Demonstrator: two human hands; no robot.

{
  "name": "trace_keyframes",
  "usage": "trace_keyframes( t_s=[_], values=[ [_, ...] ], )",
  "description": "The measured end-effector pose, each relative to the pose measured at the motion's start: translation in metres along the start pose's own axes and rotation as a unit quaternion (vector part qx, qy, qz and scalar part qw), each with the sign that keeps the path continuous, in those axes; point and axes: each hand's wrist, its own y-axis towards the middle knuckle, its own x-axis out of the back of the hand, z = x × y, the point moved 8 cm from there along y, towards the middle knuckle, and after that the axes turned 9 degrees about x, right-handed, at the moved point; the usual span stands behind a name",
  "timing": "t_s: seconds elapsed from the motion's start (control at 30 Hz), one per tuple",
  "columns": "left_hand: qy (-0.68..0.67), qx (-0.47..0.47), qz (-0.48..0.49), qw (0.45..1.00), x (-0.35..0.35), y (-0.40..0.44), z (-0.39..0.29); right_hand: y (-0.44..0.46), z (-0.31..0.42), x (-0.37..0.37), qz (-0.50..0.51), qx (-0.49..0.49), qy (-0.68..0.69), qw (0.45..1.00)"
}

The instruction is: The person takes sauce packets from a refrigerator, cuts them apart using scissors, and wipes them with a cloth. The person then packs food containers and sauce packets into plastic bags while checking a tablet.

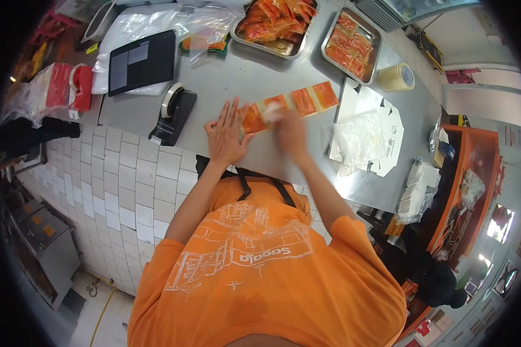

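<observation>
A strip of flat, clear sachets (303, 102) with orange-red filling lies slantwise on the steel table. My left hand (228, 134) rests with fingers spread at the strip's left end, its fingertips touching or beside the first sachet. Over the middle of the strip, my right hand (290, 134) is smeared by motion. A small crumpled white cloth or tissue (274, 110) shows at its fingertips, pressed against the sachets; the exact grip is blurred.
Metal trays of orange sachets, one heaped (278, 26) and one flatter (349, 47), stand at the back. A black tape dispenser (178, 115) and tablet (142, 62) are on the left. Tape rolls (396, 77), white cardboard (392, 150) and a plastic bag (359, 137) lie right.
</observation>
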Motion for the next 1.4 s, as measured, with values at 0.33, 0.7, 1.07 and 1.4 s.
trace_keyframes(
  t_s=[0.33,0.7,1.07,1.4],
  values=[
    [0.032,-0.027,0.003,0.999,-0.001,0.000,-0.006,0.041,-0.030,0.054,-0.099,-0.006,-0.044,0.994],
    [0.018,-0.025,0.004,1.000,0.000,0.000,-0.006,0.054,-0.092,0.079,-0.158,-0.100,-0.065,0.980],
    [0.021,-0.035,-0.013,0.999,0.002,0.001,-0.009,0.059,-0.110,0.109,-0.165,-0.069,-0.135,0.975],
    [0.018,-0.032,-0.008,0.999,0.002,0.000,-0.009,0.014,-0.048,0.078,-0.050,-0.069,-0.019,0.996]
  ],
)
